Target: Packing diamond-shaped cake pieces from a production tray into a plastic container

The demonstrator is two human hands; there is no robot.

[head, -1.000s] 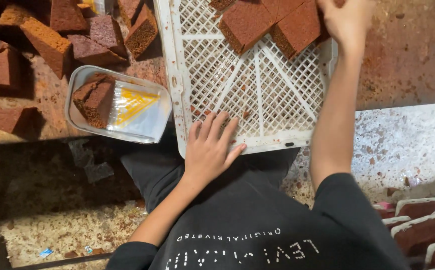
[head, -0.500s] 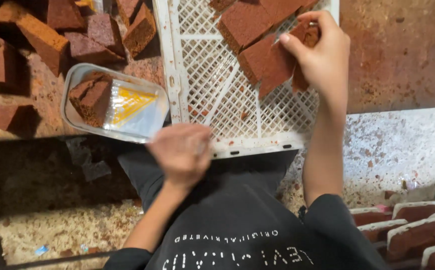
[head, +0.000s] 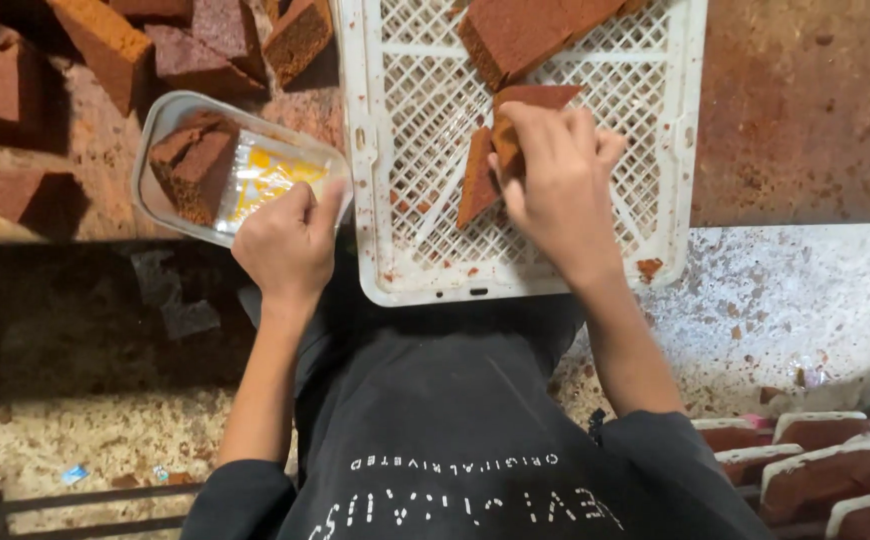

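The right hand [head: 555, 185] is closed around a wedge of brown cake [head: 495, 150], gripping it over the white lattice crate [head: 410, 150], with the wedge's pointed lower end showing just left of the fingers and its upper edge poking out above them. Further up the crate, beyond the right hand, lies a larger slab of the same brown cake [head: 530, 30] on the mesh, and scattered crumbs dot the lattice below and around the hand. The left hand [head: 290, 240] is curled, its thumb and fingers pinching the near rim of a clear plastic tray [head: 160, 130], which sits just left of the crate on the brown, crumb-strewn surface [head: 805, 110]. Inside the tray, a dark brown cake piece [head: 195, 170] fills the far-left part, and beside it, closer to the left hand, lies a clear wrapper with yellow print [head: 265, 175]. Above and to the left of the left hand, loose chunks of cake [head: 105, 40] are piled on the surface. Down by the right elbow, rows of packed cake slices in white-edged trays [head: 815, 470] stand close together.
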